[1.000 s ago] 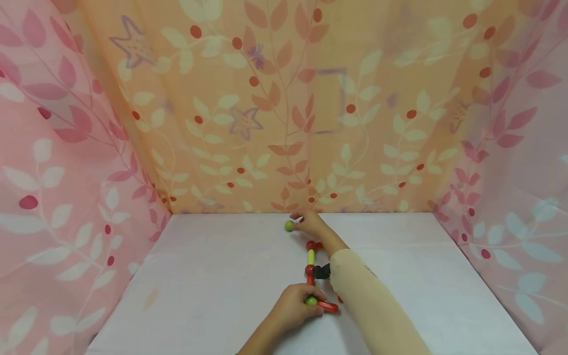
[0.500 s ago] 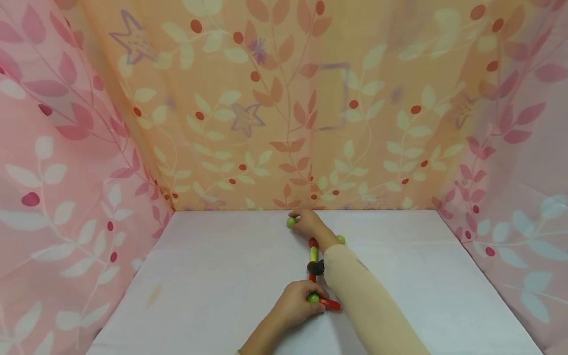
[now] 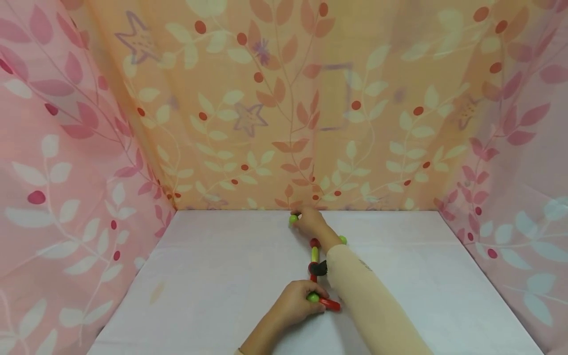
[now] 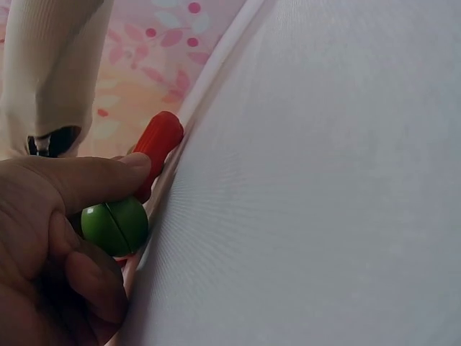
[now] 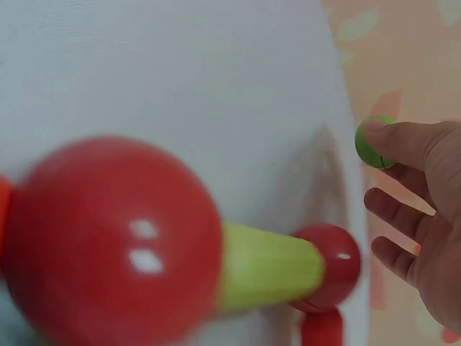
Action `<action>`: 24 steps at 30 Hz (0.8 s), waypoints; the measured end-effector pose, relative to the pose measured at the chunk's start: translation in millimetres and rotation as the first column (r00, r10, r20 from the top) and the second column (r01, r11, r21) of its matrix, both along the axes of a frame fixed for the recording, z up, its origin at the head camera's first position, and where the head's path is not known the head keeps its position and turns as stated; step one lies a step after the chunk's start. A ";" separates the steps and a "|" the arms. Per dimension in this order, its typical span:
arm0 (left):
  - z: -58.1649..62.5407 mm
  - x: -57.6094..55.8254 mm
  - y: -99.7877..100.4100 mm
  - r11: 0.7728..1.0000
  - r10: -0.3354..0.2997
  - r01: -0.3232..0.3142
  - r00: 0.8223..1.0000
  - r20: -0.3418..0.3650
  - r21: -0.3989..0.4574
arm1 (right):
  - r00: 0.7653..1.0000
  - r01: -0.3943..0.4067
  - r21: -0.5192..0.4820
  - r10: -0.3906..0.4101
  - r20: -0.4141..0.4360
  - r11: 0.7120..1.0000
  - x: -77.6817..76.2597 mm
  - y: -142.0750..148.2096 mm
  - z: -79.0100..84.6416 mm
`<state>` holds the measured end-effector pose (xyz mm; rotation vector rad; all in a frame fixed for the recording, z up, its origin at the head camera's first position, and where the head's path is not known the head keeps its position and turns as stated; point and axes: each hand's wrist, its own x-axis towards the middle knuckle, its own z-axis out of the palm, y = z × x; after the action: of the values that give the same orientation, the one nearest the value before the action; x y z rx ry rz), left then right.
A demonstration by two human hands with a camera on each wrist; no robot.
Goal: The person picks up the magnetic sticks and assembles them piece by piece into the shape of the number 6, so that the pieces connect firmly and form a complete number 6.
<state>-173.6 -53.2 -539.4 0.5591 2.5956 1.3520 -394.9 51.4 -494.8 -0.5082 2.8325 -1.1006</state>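
Observation:
On the white table lies a chain of toy balls and rods. My left hand holds its near end, with fingers and thumb around a green ball beside a red rod. My right hand pinches another green ball between thumb and finger near the table's back edge. Between the hands, a yellow rod joins a large-looking red ball to a farther red ball. The right forearm covers part of the chain in the head view.
Just right of the right wrist, one more green ball peeks out. A black device sits under the right cuff. Patterned cloth walls border the white table at the back and both sides.
The fingers of my right hand have come round the green ball, and it has shifted slightly toward the back edge. The left hand stays on its ball. The head view has tilted a little.

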 end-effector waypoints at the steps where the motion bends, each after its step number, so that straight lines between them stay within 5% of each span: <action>1: 0.1 0.1 0.3 1.000 0.001 -0.001 1.000 0.005 0.003 | 1.000 -0.009 -0.027 0.009 -0.004 1.000 1.0 1.9 3.5; 9: 0.4 0.3 1.4 1.000 0.011 -0.012 1.000 0.022 0.007 | 0.994 -0.095 -0.067 0.090 -0.068 0.993 18.3 18.6 30.5; 16: -0.3 0.4 -0.2 1.000 0.013 -0.013 1.000 -0.002 0.000 | 0.977 -0.167 -0.018 0.163 -0.138 0.986 50.2 34.9 45.4; 24: 1.2 1.9 0.4 1.000 0.008 -0.008 1.000 0.022 0.003 | 0.981 -0.155 -0.041 0.148 -0.128 0.987 89.2 60.9 54.9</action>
<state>-171.7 -52.8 -538.2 0.5315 2.5818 1.3570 -305.7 112.3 -440.0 -0.8093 2.8171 -1.1532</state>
